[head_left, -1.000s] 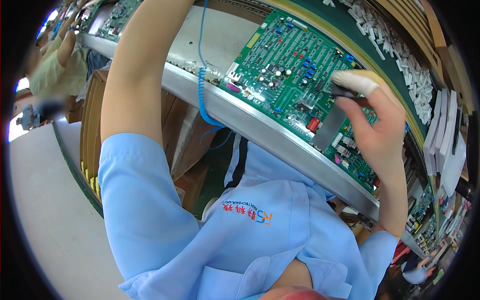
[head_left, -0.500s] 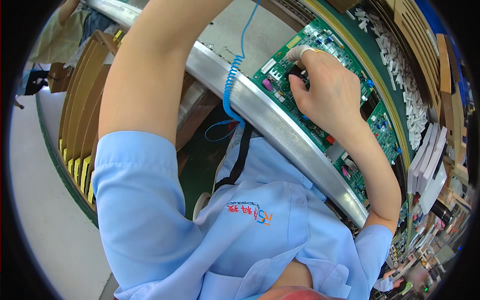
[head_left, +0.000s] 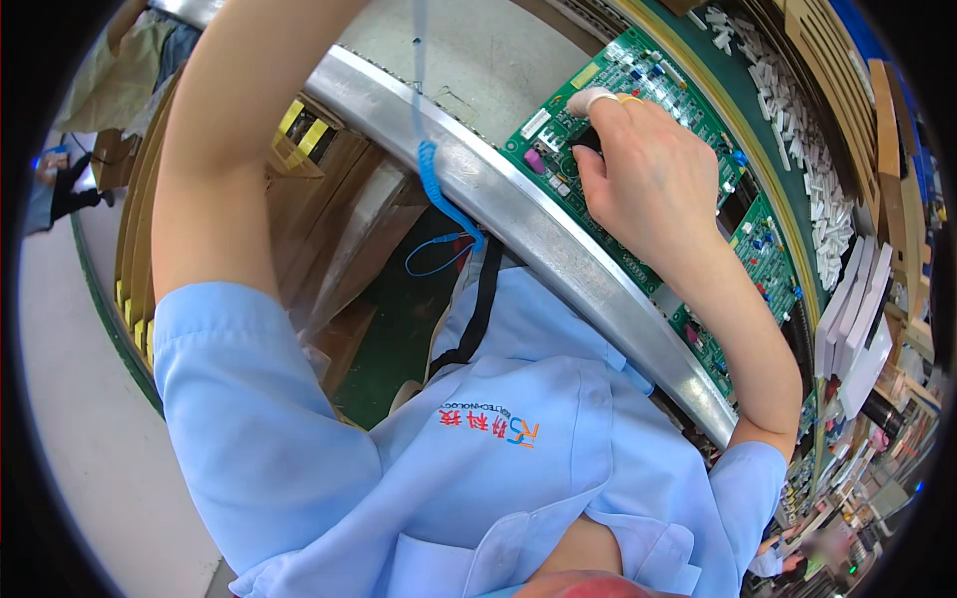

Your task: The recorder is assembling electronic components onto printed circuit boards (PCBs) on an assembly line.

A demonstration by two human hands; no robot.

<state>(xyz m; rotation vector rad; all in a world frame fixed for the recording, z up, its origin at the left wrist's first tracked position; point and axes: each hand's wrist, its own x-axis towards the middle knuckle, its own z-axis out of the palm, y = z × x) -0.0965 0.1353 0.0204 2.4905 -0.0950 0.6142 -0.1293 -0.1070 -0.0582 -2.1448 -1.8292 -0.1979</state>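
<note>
- Right hand (head_left: 653,169) over the board (head_left: 693,103), fingers (head_left: 586,99) barely parted, pinching a black part (head_left: 589,138); left hand's out of view, can't tell.
- Board's lying along the line's near metal edge (head_left: 543,234).
- I'd judge it light, stiff, fragile: hold bare rims.

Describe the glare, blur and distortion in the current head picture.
Head view: sheen brightens the long silver metal rail, which fisheye distortion bows; the upper stretch of the thin blue coiled cord is smeared; the frame's corners go black; the right hand and green circuit board beneath look fairly sharp.
</note>
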